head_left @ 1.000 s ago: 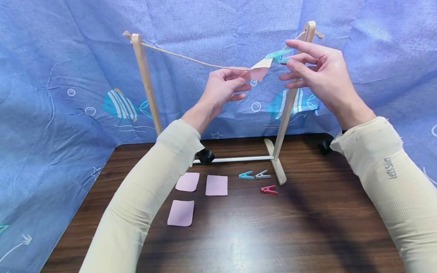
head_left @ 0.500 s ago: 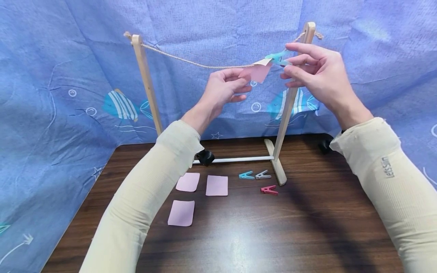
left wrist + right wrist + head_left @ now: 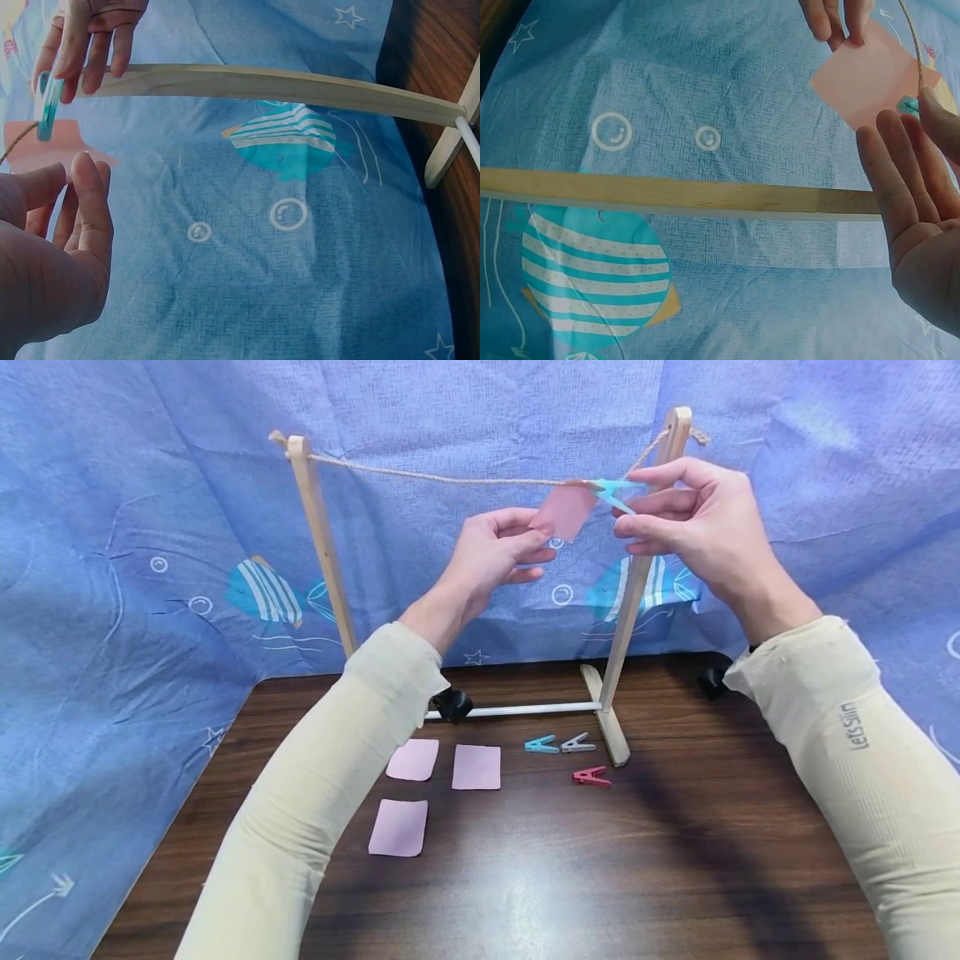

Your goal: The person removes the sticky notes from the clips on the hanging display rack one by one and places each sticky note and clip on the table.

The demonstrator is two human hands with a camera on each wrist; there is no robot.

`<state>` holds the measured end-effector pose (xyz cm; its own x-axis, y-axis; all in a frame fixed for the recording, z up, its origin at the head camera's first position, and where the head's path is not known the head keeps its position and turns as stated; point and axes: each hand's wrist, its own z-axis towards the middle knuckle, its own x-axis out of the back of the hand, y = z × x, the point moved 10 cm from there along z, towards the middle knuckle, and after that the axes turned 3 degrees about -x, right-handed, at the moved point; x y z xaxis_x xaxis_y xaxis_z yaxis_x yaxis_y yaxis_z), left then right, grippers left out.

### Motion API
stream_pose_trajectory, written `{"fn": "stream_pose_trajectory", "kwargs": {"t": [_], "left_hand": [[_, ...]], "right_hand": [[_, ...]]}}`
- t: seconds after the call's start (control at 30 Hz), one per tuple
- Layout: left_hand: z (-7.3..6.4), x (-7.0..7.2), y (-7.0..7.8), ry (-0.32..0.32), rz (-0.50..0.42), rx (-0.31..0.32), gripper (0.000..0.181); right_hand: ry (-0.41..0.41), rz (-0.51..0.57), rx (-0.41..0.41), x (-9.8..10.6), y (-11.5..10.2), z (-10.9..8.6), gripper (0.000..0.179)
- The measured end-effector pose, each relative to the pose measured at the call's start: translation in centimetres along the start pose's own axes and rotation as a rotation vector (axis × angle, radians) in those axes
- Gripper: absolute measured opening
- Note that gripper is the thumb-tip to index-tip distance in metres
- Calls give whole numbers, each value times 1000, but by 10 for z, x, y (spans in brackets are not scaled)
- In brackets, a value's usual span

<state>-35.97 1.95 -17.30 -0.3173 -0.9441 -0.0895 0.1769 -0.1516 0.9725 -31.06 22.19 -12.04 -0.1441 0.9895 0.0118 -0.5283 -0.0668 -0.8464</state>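
My left hand (image 3: 498, 545) pinches the lower left corner of a pink paper square (image 3: 567, 512) just below the rope (image 3: 450, 481). The square hangs slantwise, its top edge up at the rope. At its upper right corner sits a light blue clothespin (image 3: 611, 492), its nose at the paper and rope. The thumb and fingers of my right hand (image 3: 701, 522) hold the spread handles of that clothespin. In the left wrist view the clothespin (image 3: 48, 109) shows edge-on beside the paper (image 3: 52, 146). From the right wrist, the fingers largely hide the clothespin (image 3: 907, 106).
The rope runs between a left wooden post (image 3: 322, 539) and a right post (image 3: 637, 577). On the brown table (image 3: 562, 877) lie several pink squares (image 3: 476, 767) and three clothespins: blue (image 3: 541, 744), grey (image 3: 577, 743) and red (image 3: 592, 777). A white bar (image 3: 532, 709) joins the stand's base.
The rope has risen out of its sag, and the left hand now holds only the paper below it. The paper's folded-over top has turned, and the clothespin's handles have tilted into plain view.
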Motion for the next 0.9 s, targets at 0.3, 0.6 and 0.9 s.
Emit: {"fn": "stream_pose_trajectory", "kwargs": {"t": [0.3,0.6,0.9], "left_hand": [[0,-1,-1,4,9,19,26],[0,-1,-2,-1,-3,30,25],[-3,0,-3,-15,10,46,28]], "right_hand": [[17,14,-25,2,2,-2,44],[34,45,-6,4,-1,-2,43],[54,81,27,5,-4,-1,39]]}}
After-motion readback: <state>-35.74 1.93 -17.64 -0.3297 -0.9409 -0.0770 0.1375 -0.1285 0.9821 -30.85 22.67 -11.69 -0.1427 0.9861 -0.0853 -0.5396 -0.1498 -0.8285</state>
